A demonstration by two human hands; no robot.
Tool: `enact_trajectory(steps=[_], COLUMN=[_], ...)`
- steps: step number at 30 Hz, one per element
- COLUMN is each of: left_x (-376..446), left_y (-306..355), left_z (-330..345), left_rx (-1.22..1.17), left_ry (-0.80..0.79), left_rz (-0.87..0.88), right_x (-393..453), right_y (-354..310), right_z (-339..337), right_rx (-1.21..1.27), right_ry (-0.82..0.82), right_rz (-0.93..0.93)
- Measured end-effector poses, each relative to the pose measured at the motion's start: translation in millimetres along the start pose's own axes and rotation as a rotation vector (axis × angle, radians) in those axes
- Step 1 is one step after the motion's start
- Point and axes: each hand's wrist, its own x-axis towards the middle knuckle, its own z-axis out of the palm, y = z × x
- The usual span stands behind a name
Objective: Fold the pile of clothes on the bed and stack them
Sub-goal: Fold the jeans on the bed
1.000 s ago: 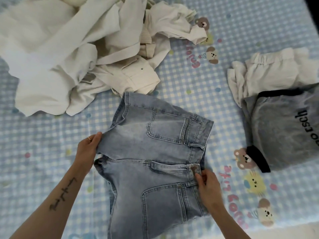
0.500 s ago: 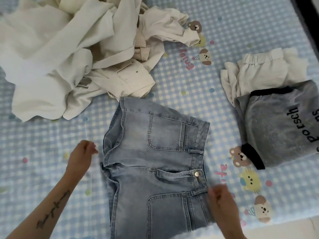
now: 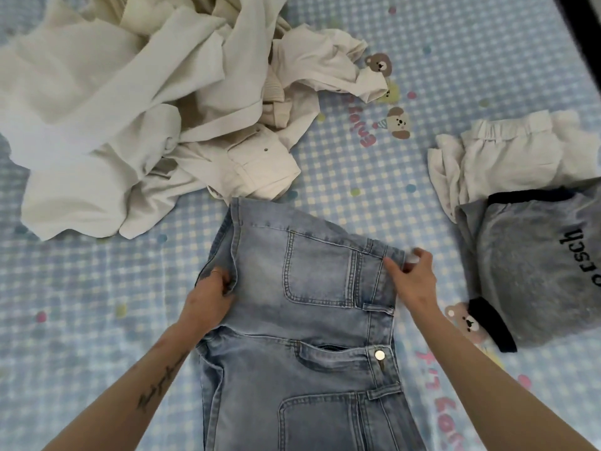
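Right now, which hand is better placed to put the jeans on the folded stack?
Probably the right hand. It pinches the jeans at the waistband edge nearest the grey folded top, which lies on that side. The left hand grips the far edge, near the unfolded pile.

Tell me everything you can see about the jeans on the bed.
The jeans are light blue washed denim, folded across and lying flat on the checked bed sheet. Stitched pockets, belt loops and a metal button show. The left hand grips their left edge; the right hand pinches the waistband corner.
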Motion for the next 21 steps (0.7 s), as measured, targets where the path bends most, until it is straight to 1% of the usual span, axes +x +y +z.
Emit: enact_trajectory(steps=[1, 2, 5, 6, 7, 8, 9, 10, 12, 14, 16, 17, 19, 21], left_x=[2, 4, 9, 11, 15, 21, 30, 41, 65, 83, 87, 84, 70, 46], left_y=[-2, -3, -12, -12, -10, -3, 7, 20, 46, 64, 71, 71, 68, 68], left_z=[0, -3, -13, -16, -20, -26, -34, -42, -55, -61, -65, -69, -81, -106], left_rx=[-0.073, -0.184, -0.521, -0.578, -0.583, -0.55, -0.508, -0.485, -0.505, -0.509, -0.414, -0.426, -0.567, -0.66], left_ry=[0.059, 0.111, 0.237, 0.294, 0.351, 0.395, 0.4, 0.376, 0.314, 0.281, 0.279, 0.268, 0.26, 0.296], left_rz=[-0.009, -0.055, -0.289, -0.347, -0.356, -0.299, -0.195, -0.078, 0.046, 0.069, 0.074, 0.077, 0.074, 0.089], right_x=[8, 16, 32, 35, 36, 37, 38, 38, 37, 34, 28, 22, 8, -11], right_y=[-5, -9, -17, -17, -17, -16, -17, -18, -24, -30, -38, -43, -54, -69], right_z=[0, 0, 1, 2, 2, 2, 1, 0, -3, -9, -18, -25, -42, -62], right_rx=[-0.018, -0.044, -0.094, -0.096, -0.093, -0.082, -0.068, -0.048, -0.027, -0.033, -0.031, -0.036, -0.079, -0.144], right_ry=[-0.013, -0.019, -0.002, -0.015, -0.034, -0.055, -0.079, -0.111, -0.193, -0.25, -0.274, -0.288, -0.322, -0.342], right_rz=[-0.027, -0.044, -0.003, 0.016, 0.025, 0.023, 0.013, -0.001, -0.025, -0.037, -0.06, -0.087, -0.168, -0.265])
